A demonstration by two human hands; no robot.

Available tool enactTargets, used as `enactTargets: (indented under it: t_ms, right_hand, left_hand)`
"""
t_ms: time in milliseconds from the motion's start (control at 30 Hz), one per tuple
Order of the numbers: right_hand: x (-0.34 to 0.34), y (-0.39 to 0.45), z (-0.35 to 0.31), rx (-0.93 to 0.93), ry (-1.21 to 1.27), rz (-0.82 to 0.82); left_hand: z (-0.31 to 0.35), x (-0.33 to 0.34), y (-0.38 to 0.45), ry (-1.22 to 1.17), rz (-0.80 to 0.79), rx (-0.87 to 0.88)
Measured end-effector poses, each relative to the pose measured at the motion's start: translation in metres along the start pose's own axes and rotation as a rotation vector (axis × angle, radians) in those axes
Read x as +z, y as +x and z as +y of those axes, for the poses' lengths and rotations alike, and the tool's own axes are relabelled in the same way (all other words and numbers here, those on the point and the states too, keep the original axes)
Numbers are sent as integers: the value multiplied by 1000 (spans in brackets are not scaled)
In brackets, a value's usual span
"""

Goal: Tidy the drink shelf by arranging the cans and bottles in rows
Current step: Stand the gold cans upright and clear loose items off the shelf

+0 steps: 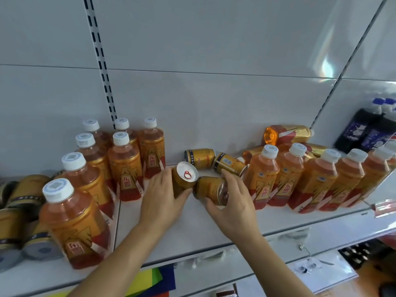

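Observation:
My left hand [164,196] grips a gold can [184,179], tilted so its silver top with a red pull tab faces me. My right hand [231,198] holds a second gold can [209,189] lying on its side on the white shelf [192,228]. Two more gold cans [200,157] [230,163] lie toppled behind them. Orange bottles with white caps stand in rows on the left [126,168] and in a front row on the right [262,176]. Gold bottles [285,133] lie on their sides at the back right.
Several gold cans [25,224] crowd the far left of the shelf. Dark bottles with blue caps [368,129] stand at the far right. The white back panel with a slotted upright [100,61] closes off the rear. A lower shelf with packets [310,266] shows below.

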State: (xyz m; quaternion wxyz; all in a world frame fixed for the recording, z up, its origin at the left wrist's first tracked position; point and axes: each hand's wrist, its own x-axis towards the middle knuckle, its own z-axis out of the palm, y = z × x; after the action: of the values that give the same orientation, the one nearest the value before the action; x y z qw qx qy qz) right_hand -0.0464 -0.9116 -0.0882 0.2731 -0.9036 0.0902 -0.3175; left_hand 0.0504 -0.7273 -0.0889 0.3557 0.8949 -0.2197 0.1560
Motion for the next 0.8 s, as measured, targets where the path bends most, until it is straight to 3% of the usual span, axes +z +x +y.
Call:
enactTargets:
  t_ms: [233,433,567,800]
  right_hand:
    - [3,2,-14,64,76,-95]
    - [9,-10,-1,121,138,-221]
    - [5,-15,5,140,197,-207]
    - [-11,-26,9,-16,212,-159]
  left_hand:
    - [1,0,-16,-238,-58,-146]
    - [-5,3,-24,-356,-94,-161]
    - [0,5,-32,-365,-44,-184]
    - [29,-12,-78,-322,110,-228]
